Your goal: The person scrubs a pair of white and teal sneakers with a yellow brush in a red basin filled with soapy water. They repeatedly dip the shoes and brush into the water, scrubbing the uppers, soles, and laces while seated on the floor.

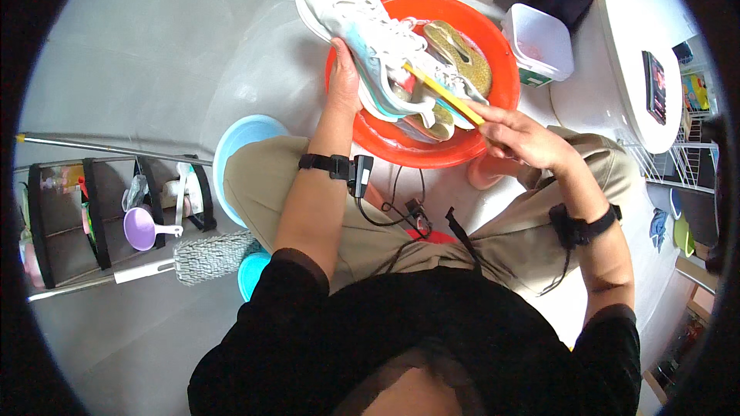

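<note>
Above a red plastic basin [506,69], my left hand [345,78] grips a white and light-blue lace-up sneaker [347,11] by its side, sole towards the left. A yellow stick-like handle [445,94] is held in my right hand [520,138]. Its far end reaches the shoe's ankle opening; whether it carries bristles cannot be made out. Below, in the basin, lie a yellow-brown patterned shoe or insole [462,58] and another similar piece [442,124], partly covered by the sneaker. Some suds or water show along the basin's inner wall.
Light-blue basin [228,156] and turquoise container [251,277] stand by my left leg. Further left are a grey fluffy mop head [214,257], a purple ladle [139,230] and a rack. At right are a white tub [543,40] and a phone [654,86]. Cables [399,216] hang between my legs.
</note>
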